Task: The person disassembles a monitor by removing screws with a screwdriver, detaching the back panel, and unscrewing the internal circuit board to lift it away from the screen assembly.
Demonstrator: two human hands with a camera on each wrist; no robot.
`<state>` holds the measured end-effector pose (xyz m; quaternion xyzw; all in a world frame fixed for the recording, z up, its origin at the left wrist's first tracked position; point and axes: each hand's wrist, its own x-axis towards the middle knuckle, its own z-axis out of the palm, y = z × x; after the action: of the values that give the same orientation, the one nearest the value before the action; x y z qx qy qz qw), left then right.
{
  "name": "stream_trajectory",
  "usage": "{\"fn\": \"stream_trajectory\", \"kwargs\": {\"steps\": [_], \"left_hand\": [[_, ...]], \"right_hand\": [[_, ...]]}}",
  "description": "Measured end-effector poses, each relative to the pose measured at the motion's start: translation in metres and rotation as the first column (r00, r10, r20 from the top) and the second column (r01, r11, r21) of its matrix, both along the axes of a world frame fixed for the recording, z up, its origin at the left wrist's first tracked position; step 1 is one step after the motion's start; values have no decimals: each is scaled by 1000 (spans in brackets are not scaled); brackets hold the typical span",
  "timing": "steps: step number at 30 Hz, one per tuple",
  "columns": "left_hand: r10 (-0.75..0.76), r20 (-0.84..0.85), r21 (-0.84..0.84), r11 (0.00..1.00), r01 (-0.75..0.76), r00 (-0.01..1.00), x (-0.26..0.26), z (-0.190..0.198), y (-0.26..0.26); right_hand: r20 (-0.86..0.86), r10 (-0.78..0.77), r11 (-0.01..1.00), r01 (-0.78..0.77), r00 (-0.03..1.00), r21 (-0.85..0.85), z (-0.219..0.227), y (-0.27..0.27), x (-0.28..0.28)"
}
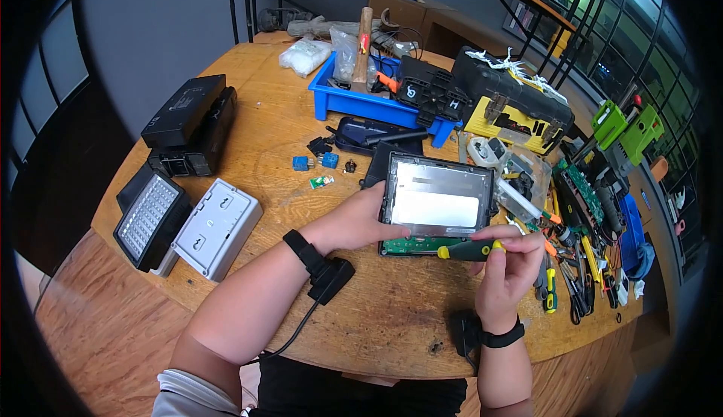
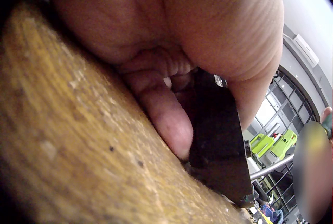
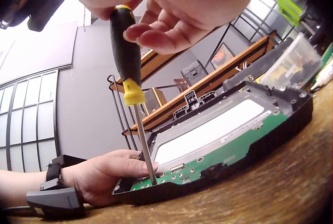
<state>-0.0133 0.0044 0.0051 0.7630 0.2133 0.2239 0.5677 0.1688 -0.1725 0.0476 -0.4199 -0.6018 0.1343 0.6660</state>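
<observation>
An opened electronic device [image 1: 438, 183] has a black frame, a metal plate with a white label, and a green circuit board [image 1: 410, 246] along its near side. My left hand [image 1: 352, 223] grips its left edge, thumb on top; the left wrist view has the fingers curled under the black casing [image 2: 218, 135], close to the tabletop. With my right hand [image 1: 510, 266] I hold a black-and-yellow screwdriver [image 1: 473, 251] by the end of its handle. In the right wrist view the screwdriver's shaft [image 3: 143, 141] stands nearly upright, its tip at the board's corner beside my left thumb.
Blue connectors [image 1: 328, 160] lie beyond my left hand. A blue bin [image 1: 354, 106] and a black-and-yellow toolbox [image 1: 512, 100] stand at the back. Scattered tools [image 1: 587, 266] cover the right side. A white box [image 1: 218, 229] and a lamp [image 1: 153, 221] sit at the left.
</observation>
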Motion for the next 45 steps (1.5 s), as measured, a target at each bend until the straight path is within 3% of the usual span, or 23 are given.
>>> {"fn": "stream_trajectory", "kwargs": {"steps": [45], "left_hand": [[8, 18, 31, 999, -9, 1000, -1, 1, -1]], "right_hand": [[3, -2, 1000, 2, 1000, -1, -1, 0, 0]]}}
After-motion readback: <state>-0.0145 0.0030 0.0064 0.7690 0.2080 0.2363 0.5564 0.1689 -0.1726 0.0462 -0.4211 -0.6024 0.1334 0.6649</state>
